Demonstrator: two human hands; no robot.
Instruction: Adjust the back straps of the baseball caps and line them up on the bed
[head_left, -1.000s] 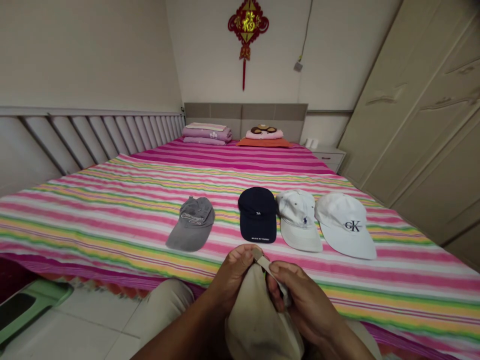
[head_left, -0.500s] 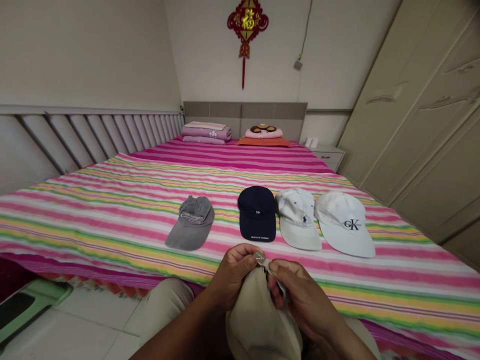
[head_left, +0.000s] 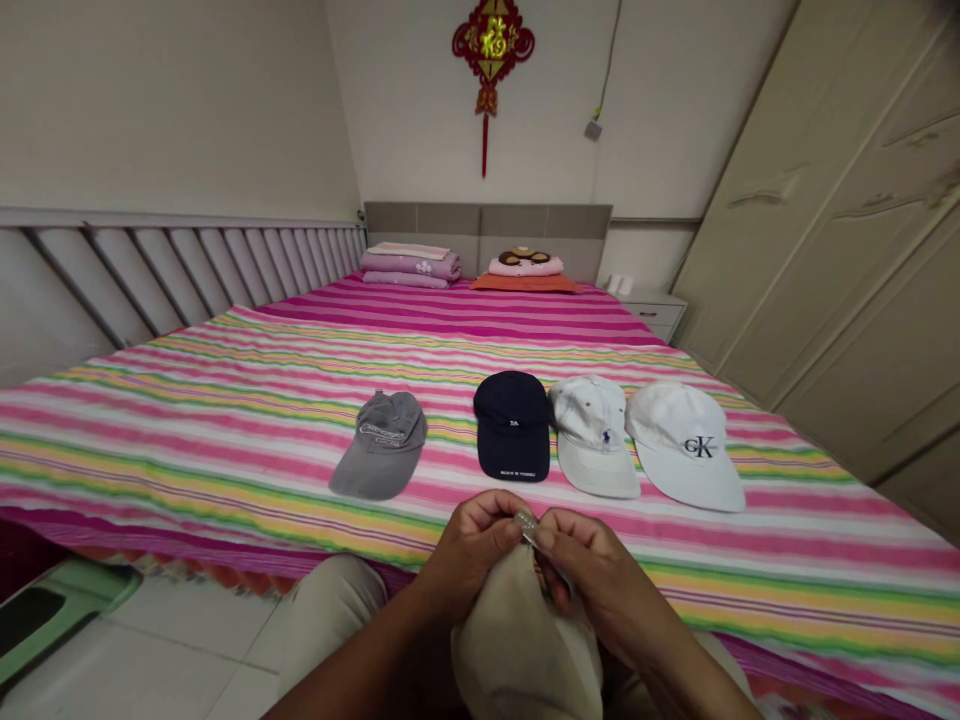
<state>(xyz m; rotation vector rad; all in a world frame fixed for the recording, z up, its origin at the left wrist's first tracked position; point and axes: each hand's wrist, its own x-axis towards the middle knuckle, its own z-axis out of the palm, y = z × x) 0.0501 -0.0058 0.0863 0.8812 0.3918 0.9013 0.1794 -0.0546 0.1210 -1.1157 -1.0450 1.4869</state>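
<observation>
A beige cap (head_left: 525, 630) hangs between my two hands at the near side of the bed. My left hand (head_left: 484, 545) pinches the left part of its back strap, by a small metal buckle (head_left: 526, 524). From the other side my right hand (head_left: 581, 565) grips the strap close to that buckle, thumb and finger almost touching it. Beyond my hands a grey cap (head_left: 386, 445), a navy cap (head_left: 513, 425), a white cap with a small blue logo (head_left: 596, 435) and a white CK cap (head_left: 686, 445) lie on the striped sheet.
The bed (head_left: 225, 400) fills most of the view. Folded bedding (head_left: 412, 265) and a pink pillow (head_left: 525, 264) sit by the headboard. A railing (head_left: 187, 270) runs along the left, a wardrobe (head_left: 840, 230) along the right. A green stool (head_left: 71, 605) stands on the floor at lower left.
My right fingers have come closer to the buckle, and the gap between my two hands has narrowed. The cap stays held in both hands; the others lie as before.
</observation>
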